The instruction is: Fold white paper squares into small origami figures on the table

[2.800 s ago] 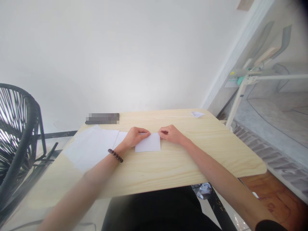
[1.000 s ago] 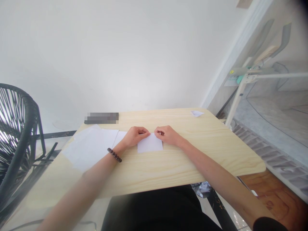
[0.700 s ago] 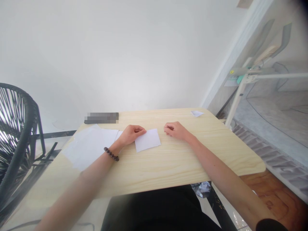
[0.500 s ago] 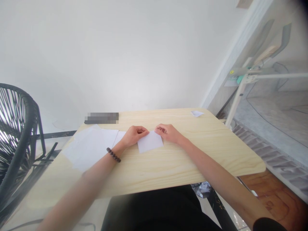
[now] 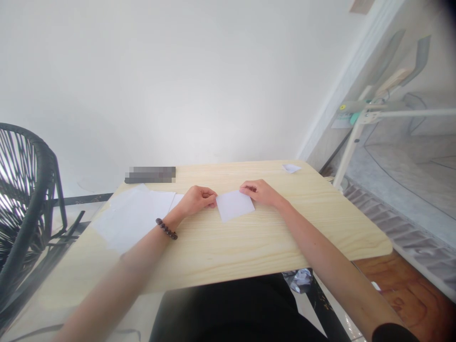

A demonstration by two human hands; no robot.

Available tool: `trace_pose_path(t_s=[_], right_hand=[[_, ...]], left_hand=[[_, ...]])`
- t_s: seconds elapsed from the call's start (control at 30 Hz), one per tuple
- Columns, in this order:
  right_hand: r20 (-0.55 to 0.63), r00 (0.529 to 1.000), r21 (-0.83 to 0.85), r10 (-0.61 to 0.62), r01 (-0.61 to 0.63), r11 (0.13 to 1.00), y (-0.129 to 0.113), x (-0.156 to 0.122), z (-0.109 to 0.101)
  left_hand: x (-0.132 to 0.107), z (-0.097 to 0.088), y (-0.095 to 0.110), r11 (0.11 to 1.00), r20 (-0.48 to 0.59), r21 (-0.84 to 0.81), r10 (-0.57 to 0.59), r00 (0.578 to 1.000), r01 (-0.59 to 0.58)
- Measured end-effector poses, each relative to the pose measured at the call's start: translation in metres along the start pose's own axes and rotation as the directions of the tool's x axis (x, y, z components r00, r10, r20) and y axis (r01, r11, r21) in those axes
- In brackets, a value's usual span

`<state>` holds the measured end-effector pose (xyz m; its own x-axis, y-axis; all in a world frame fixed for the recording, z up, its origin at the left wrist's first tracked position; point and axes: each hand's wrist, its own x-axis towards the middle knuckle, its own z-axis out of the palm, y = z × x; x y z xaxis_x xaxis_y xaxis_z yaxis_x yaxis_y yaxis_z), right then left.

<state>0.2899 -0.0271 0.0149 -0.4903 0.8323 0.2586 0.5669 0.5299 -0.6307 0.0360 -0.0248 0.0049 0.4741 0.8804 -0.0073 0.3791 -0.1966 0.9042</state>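
A small white sheet of paper (image 5: 235,206) is between my hands over the middle of the table. My left hand (image 5: 197,200), with a dark bead bracelet on the wrist, has thumb and fingers pinched together at the paper's far left corner. At the far right corner, my right hand (image 5: 261,193) pinches the edge between thumb and fingers. The sheet looks flat and slightly turned, its near corner pointing toward me. Fingertips behind the paper are hidden.
Larger white sheets (image 5: 142,216) lie spread on the left of the wooden table (image 5: 228,256). A blurred-out dark object (image 5: 151,175) sits at the back left, a folded white paper piece (image 5: 291,168) at the back right. A black woven chair (image 5: 32,190) stands left.
The small paper has shifted to the right and slightly away from me. My right hand has moved right with it, while my left hand is now at its left corner instead of its far edge.
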Motion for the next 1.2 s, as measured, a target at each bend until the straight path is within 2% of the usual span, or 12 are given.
trace_pose_path(t_s=[0.13, 0.27, 0.4, 0.57, 0.67, 0.8, 0.93, 1.0, 1.1, 1.2], right_hand=[[-0.031, 0.999, -0.011, 0.026, -0.026, 1.000, -0.001, 0.000, 0.004], [-0.054, 0.998, -0.032, 0.013, -0.015, 0.999, -0.009, 0.004, 0.022], [-0.109, 0.994, -0.023, 0.024, -0.027, 0.999, -0.018, 0.009, 0.038], [-0.090, 0.993, 0.107, 0.078, -0.068, 0.992, -0.017, 0.008, 0.039], [-0.122, 0.989, 0.115, 0.079, -0.065, 0.991, -0.014, 0.009, 0.039], [-0.190, 0.980, 0.005, 0.053, -0.053, 0.999, -0.013, 0.011, 0.045], [-0.215, 0.977, -0.109, 0.010, -0.034, 0.993, -0.012, 0.013, 0.048], [-0.211, 0.977, -0.190, -0.018, -0.022, 0.982, -0.011, 0.012, 0.047], [-0.143, 0.985, -0.264, -0.094, 0.054, 0.963, -0.011, 0.009, 0.042], [-0.035, 0.981, -0.260, -0.190, 0.175, 0.950, -0.011, 0.006, 0.036]], left_hand=[[0.000, 0.000, 0.002, 0.998, -0.035, -0.054, -0.023, 0.999, 0.021], [-0.002, 0.004, 0.007, 0.998, -0.105, 0.055, 0.034, 0.994, -0.028], [-0.002, 0.008, 0.010, 0.986, -0.075, 0.142, 0.100, 0.992, -0.088], [-0.001, 0.006, 0.008, 0.988, -0.107, 0.131, 0.101, 0.989, -0.087], [0.000, 0.005, 0.007, 0.975, -0.132, 0.198, 0.132, 0.982, -0.105], [0.000, 0.005, 0.006, 0.901, -0.144, 0.407, 0.223, 0.964, -0.147], [0.000, 0.004, 0.002, 0.768, -0.034, 0.588, 0.337, 0.941, -0.254], [-0.002, 0.003, 0.001, 0.696, 0.002, 0.666, 0.358, 0.934, -0.268], [-0.004, 0.003, 0.003, 0.629, 0.018, 0.737, 0.349, 0.937, -0.248], [-0.005, 0.004, 0.005, 0.607, 0.012, 0.761, 0.343, 0.939, -0.231]])
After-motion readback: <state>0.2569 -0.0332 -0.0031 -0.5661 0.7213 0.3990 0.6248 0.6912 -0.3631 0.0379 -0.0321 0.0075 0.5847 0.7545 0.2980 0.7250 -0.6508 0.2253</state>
